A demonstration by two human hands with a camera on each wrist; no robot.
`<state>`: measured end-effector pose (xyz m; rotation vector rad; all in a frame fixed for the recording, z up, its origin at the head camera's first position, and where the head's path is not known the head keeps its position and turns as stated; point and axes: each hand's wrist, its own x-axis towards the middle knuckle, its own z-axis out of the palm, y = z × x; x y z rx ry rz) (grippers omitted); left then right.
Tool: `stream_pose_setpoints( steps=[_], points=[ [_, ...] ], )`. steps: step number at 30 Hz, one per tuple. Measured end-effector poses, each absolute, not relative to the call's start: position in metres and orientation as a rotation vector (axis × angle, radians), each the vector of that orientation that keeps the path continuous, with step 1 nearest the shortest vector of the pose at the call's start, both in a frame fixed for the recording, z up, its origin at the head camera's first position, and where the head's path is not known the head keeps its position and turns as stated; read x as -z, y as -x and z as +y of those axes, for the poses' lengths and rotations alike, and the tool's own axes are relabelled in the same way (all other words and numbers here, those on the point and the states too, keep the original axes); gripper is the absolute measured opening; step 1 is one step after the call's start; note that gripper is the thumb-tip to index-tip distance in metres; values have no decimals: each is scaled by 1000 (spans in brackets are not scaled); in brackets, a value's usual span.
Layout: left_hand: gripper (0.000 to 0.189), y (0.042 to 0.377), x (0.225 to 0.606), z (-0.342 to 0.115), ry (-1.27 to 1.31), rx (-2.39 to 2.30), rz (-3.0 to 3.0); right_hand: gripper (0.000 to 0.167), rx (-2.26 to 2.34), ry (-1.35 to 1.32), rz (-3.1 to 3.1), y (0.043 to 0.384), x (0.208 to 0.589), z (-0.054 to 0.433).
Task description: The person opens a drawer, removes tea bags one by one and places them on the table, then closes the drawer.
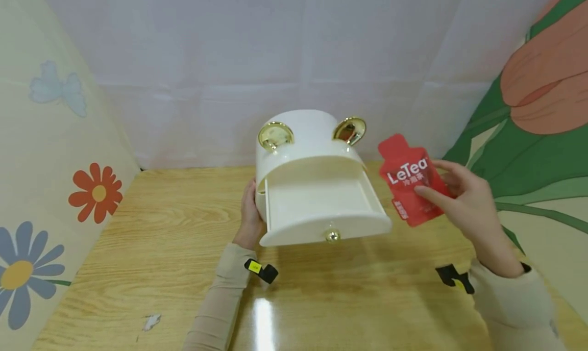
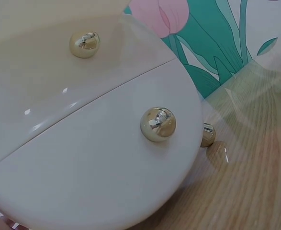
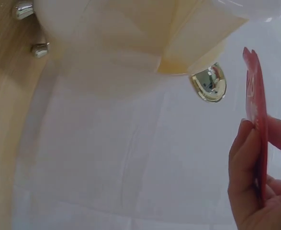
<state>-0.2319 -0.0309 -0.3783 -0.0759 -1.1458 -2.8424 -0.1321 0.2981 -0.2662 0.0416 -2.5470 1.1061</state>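
Observation:
A rounded white drawer box (image 1: 305,126) with two gold ears stands on the table, its upper drawer (image 1: 323,190) pulled out toward me. That drawer's white floor shows, and a gold knob (image 1: 333,235) sits on its front. Beneath it is a second white front (image 2: 106,148) with its own gold knob (image 2: 158,124). My left hand (image 1: 250,216) rests against the box's left side, fingers extended along it and partly hidden. To the right of the drawer, my right hand (image 1: 468,203) pinches a red LeTea packet (image 1: 411,180) between thumb and fingers, apart from the box.
The wooden table (image 1: 184,228) has a small worn patch (image 1: 151,322) near its front left. A pale cloth (image 1: 206,70) hangs behind the box. Flower-painted panels (image 1: 96,193) flank both sides. A gold foot (image 2: 208,135) shows under the box.

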Motion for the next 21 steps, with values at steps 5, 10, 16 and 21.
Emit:
stream_pose_setpoints(
  steps=[5,10,16,21],
  points=[
    [26,234,381,-32,70,2845,-1141,61,-1188,61,-2584,139,295,313],
    [23,236,384,-32,90,2863,-1141,58,-1275,60,-2613,146,325,321],
    [23,237,385,-32,103,2861,-1155,59,-1240,77,-2755,154,350,323],
    [25,237,385,-33,113,2872,-1159,55,-1152,57,-2865,161,367,326]
  ],
)
